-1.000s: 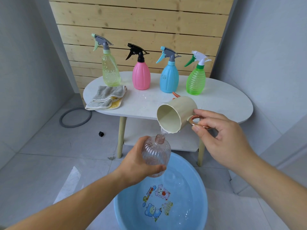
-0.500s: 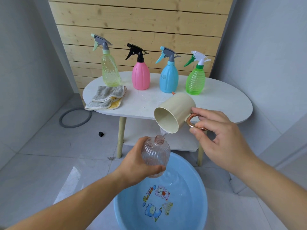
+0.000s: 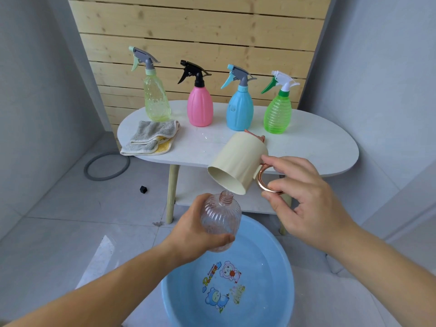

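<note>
Behind the cup [image 3: 238, 159], 4 spray bottles [image 3: 200, 107]

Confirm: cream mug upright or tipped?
Tipped. The cream mug lies nearly on its side, mouth down-left over the open neck of the clear bottle; the right hand holds its copper handle.

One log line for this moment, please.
left hand: grips clear pink ribbed plastic bottle | right hand: tips cream mug by copper handle over bottle neck | below: blue plastic basin
</note>
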Tool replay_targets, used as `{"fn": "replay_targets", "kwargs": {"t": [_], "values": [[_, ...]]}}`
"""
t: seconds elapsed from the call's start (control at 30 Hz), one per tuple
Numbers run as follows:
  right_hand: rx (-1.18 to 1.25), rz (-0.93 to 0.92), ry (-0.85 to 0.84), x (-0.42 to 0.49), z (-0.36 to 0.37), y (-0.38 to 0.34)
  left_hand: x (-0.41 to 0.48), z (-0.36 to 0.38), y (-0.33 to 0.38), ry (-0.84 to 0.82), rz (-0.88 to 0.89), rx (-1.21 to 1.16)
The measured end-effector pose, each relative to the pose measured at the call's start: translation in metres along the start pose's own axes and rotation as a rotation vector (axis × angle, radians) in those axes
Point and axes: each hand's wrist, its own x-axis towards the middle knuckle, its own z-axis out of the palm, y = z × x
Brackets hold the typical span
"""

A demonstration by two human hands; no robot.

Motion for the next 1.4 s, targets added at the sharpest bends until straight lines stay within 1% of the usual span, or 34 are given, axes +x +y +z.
{"fn": "replay_targets", "kwargs": {"t": [0.03,0.17,0.23,0.4,0.47,0.53,0.57,0.77,0.87,1.0,1.07,1.27,1.4], "values": [[0.049,0.072,-0.005,-0.001,0.003,-0.002,0.001,0.0,-0.001,-0.002,-0.002,-0.003],[0.352,0.507,-0.005,-0.002,0.019,-0.005,0.0,-0.002,-0.005,-0.001,-0.008,-0.008],[0.482,0.668,-0.014,-0.003,0.026,-0.003,-0.001,-0.004,-0.008,0.006,-0.019,-0.001],[0.618,0.973,-0.003,-0.03,0.071,0.025,-0.005,-0.01,-0.021,0.007,-0.071,-0.007],[0.571,1.043,-0.117,-0.047,0.096,0.042,-0.005,-0.011,-0.024,0.012,-0.089,-0.016],[0.495,1.054,-0.277,-0.064,0.118,0.057,-0.004,-0.012,-0.026,0.02,-0.104,-0.019],[0.454,1.051,-0.327,-0.072,0.127,0.064,-0.004,-0.011,-0.028,0.022,-0.109,-0.013],[0.292,0.962,-0.491,-0.114,0.183,0.104,-0.006,0.002,-0.045,0.003,-0.16,0.051],[0.195,0.868,-0.596,-0.13,0.207,0.117,-0.007,0.007,-0.054,-0.018,-0.197,0.047],[0.178,0.693,-0.601,-0.151,0.235,0.13,-0.008,0.014,-0.066,-0.017,-0.238,0.032],[0.175,0.634,-0.647,-0.16,0.241,0.135,-0.007,0.015,-0.071,-0.027,-0.253,0.022],[0.188,0.629,-0.747,-0.175,0.249,0.146,-0.001,0.02,-0.084,-0.062,-0.274,0.022],[0.177,0.615,-0.767,-0.176,0.251,0.147,0.002,0.022,-0.087,-0.071,-0.276,0.048]]}}
